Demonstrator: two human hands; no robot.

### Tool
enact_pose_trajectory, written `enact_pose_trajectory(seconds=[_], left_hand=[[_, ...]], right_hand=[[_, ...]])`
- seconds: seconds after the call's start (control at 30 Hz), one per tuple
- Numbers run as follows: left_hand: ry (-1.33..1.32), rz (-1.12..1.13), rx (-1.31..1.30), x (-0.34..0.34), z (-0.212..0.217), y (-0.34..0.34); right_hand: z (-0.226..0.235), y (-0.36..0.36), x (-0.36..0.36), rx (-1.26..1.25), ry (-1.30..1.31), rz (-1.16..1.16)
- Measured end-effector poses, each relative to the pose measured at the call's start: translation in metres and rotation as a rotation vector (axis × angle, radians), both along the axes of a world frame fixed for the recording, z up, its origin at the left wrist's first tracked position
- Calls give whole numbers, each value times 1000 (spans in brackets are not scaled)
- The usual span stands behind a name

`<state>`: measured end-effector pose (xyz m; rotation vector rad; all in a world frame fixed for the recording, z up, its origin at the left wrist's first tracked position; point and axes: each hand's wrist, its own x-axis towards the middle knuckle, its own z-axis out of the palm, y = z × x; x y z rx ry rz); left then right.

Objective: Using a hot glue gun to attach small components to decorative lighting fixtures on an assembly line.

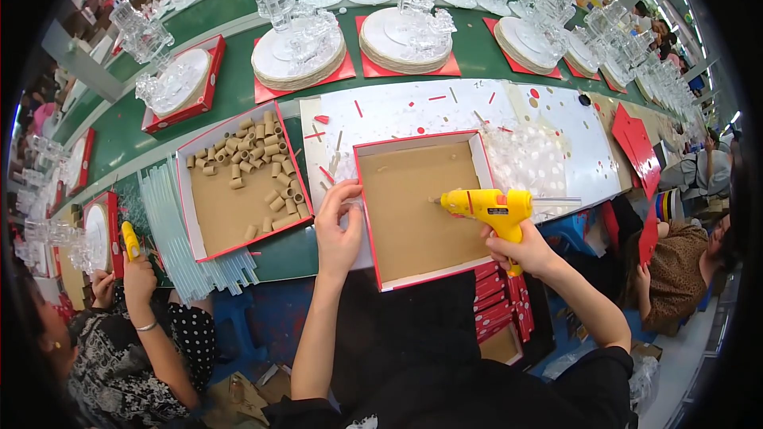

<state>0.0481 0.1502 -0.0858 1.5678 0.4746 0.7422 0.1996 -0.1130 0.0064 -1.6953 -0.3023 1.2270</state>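
Two hands busy here: right hand [526,253] is wrapped tight round the grip of a yellow plastic hot-glue gun [486,208], nozzle aimed left over the brown floor of a shallow red-edged cardboard box [419,206]. Left hand [338,226] pinches that box's left wall, steadying it. Looks like the gluing step; next wants the nozzle lowered onto the floor. Just left on the worktop [548,123] sits a second red-edged box of short tan cardboard tubes [238,183].
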Motion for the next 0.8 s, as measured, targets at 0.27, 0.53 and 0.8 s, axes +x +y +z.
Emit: enact_pose_trajectory(seconds=[0.27,0.53,0.8], left_hand=[[22,-37,3,3,-3,1],[10,11,33,1,0,0],[38,-31,0,-2,3,0]], right_hand=[[19,-4,-7,53,-45,141],[-3,5,-30,-70,178,305],[-7,5,-45,10,75,308]])
